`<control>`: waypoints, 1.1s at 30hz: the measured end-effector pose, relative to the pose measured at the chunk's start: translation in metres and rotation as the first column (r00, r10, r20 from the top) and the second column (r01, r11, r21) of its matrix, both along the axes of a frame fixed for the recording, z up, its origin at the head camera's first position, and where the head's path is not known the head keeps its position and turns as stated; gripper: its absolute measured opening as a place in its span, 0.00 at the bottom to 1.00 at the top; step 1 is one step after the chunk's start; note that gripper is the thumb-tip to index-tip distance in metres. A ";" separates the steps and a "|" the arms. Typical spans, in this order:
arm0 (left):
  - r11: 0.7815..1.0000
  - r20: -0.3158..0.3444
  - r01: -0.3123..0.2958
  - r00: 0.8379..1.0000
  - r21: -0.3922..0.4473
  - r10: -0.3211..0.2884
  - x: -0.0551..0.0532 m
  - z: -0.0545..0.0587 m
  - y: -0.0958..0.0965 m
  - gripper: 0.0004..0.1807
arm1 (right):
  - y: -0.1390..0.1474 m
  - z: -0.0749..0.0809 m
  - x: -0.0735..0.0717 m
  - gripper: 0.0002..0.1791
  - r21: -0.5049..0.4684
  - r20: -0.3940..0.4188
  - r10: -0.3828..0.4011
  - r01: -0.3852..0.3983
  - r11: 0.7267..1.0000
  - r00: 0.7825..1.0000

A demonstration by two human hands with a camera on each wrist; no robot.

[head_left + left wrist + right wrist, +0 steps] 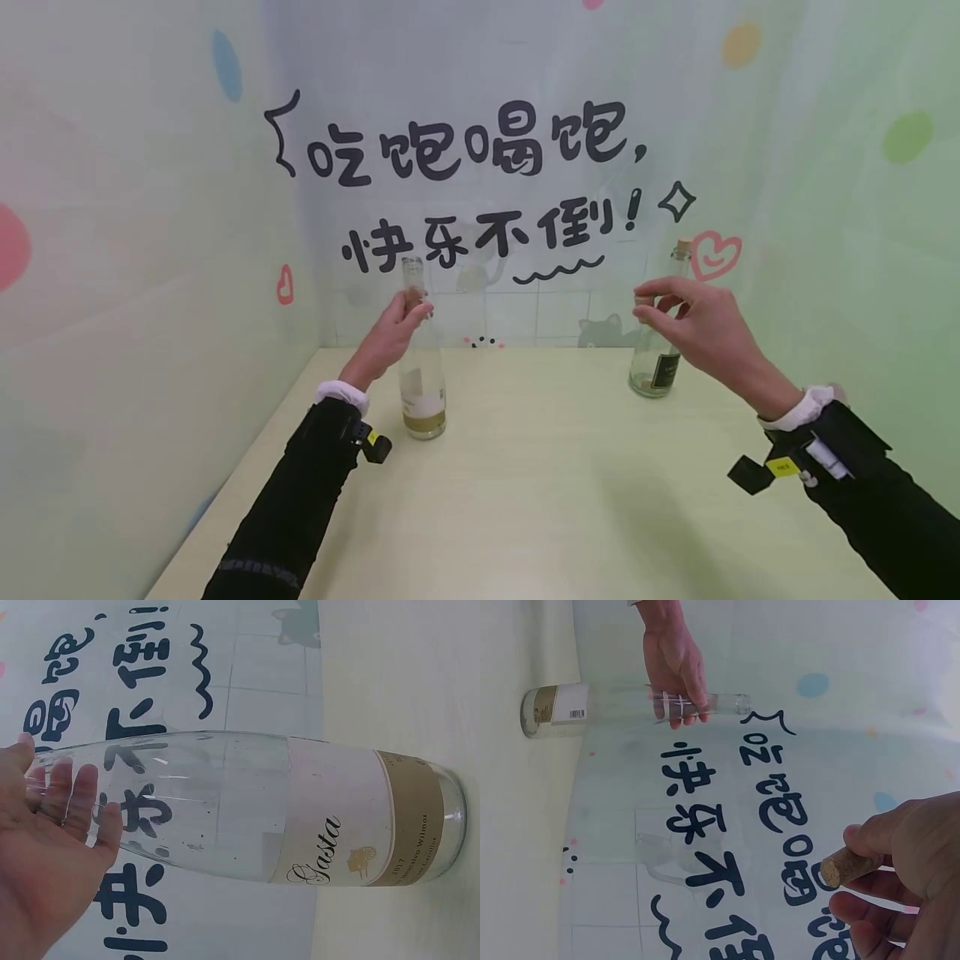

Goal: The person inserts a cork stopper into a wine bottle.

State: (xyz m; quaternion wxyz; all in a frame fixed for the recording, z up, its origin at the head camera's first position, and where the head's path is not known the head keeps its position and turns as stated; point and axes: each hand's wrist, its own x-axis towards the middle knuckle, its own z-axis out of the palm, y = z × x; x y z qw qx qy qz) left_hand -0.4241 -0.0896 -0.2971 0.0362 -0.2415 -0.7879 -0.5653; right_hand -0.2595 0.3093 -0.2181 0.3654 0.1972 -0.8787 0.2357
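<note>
My left hand [388,337] grips the neck of a clear glass bottle [423,367], which stands upright on the table. The bottle's mouth shows no stopper, and its label [345,817] is white and tan with the word "Gasta". Seen from the right wrist, the fingers of that hand wrap round the neck below the rim. Between thumb and fingers, my right hand [701,321] pinches a cork [847,868], held in the air apart from the bottle in my left hand. Behind the right hand stands a greenish bottle [647,367] with a cork in its top and a dark label.
The pale table [517,467] meets a printed back wall [480,67] with large black characters. A wall [150,250] rises along the left side, and a greenish one [877,267] along the right.
</note>
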 end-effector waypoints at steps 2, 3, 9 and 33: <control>1.000 0.002 0.021 1.000 0.009 -0.021 0.005 0.000 0.004 0.32 | -0.001 0.001 0.002 0.13 0.000 -0.005 0.005 -0.005 1.000 1.000; 1.000 0.003 0.025 1.000 0.014 -0.025 0.007 0.000 0.005 0.32 | -0.001 0.001 0.004 0.13 -0.001 -0.008 0.009 -0.009 1.000 1.000; 0.997 0.006 0.056 0.998 0.052 -0.057 0.018 -0.002 0.015 0.31 | -0.004 -0.001 0.010 0.12 0.004 -0.009 0.019 -0.019 1.000 1.000; 0.963 -0.017 0.234 0.972 0.132 -0.234 0.060 -0.012 0.061 0.31 | -0.012 0.001 0.022 0.11 0.037 0.005 0.058 -0.058 0.998 0.998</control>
